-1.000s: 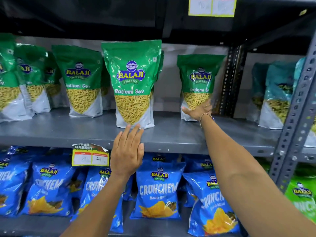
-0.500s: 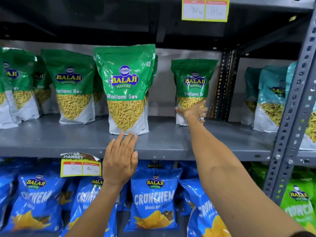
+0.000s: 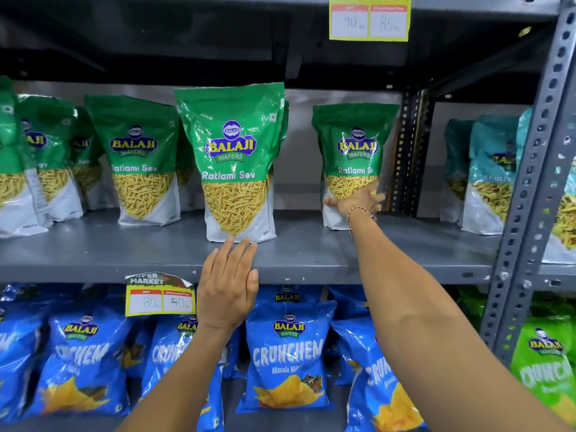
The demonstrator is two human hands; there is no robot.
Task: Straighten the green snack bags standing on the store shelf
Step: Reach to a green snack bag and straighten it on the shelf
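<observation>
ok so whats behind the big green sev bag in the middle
Behind the front green bag, the edge of another green bag peeks out at its right side, then the grey back wall. How many bags stand behind it is hidden.

Green Ratlami Sev bags (image 3: 232,163) upright on grey shelf (image 3: 124,251), front one forward

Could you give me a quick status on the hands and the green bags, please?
Left hand open, flat at shelf edge below front green bag. Right hand on base of far-right green bag. Nothing in the way.
</observation>
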